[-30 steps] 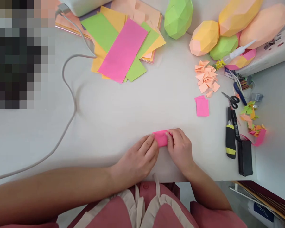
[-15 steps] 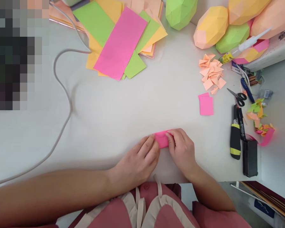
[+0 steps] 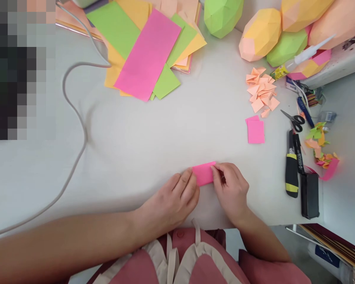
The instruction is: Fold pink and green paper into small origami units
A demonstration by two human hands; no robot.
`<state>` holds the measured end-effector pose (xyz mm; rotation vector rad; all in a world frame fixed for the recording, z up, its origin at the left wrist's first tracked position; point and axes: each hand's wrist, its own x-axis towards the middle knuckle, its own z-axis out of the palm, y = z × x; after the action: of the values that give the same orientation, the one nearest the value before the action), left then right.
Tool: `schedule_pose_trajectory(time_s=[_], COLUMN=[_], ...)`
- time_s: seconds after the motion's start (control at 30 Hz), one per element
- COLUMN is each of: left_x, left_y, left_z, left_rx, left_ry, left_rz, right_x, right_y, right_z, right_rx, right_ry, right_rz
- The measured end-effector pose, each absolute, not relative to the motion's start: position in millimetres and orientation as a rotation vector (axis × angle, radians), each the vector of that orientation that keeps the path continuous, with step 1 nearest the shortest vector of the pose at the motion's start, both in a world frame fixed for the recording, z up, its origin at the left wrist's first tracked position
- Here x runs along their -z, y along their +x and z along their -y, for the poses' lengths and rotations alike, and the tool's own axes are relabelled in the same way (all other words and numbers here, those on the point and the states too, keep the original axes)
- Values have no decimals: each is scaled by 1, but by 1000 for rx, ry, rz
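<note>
- Pinching the right end of a small folded bright-pink paper strip (image 3: 203, 173) between thumb and fingertips, the right hand (image 3: 232, 191) is closed on it. This grip probably keeps the fold lined up.
- The left hand (image 3: 171, 201) lays curled fingers on the strip's left end. Its thumb is hidden, so I cannot tell whether it pinches or only presses. Either way it seems to keep the paper from sliding.
- The strip lies flat on the white tabletop (image 3: 154, 134), between the two hands and close to the near edge.
- Beyond the right hand lies a small pink paper rectangle (image 3: 256, 131), and farther on a heap of peach paper scraps (image 3: 262, 92).
- Outward of the right hand are a yellow-and-black utility knife (image 3: 291, 173), a black oblong case (image 3: 310, 195) and black-handled scissors (image 3: 294, 120), likely kept within reach.
- Far ahead of the left hand is a fanned stack of green, orange and pink paper sheets (image 3: 148, 51), with a grey cable (image 3: 77, 118) curving past it.
- Farthest off stand faceted paper forms (image 3: 221, 15) in green, yellow and peach.
</note>
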<state>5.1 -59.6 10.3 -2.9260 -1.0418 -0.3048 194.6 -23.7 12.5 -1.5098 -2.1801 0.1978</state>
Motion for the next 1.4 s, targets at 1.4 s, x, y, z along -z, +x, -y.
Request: schedule_pose_trajectory(time_s=[1.4], left_x=[-8], left_y=[-9], left_z=[30], left_rx=[356], left_ry=[-3404], left_rz=[976], right_x=[-6], right_y=[190], right_z=[26], right_rx=[-119], right_ry=[-1555], right_rz=[2337])
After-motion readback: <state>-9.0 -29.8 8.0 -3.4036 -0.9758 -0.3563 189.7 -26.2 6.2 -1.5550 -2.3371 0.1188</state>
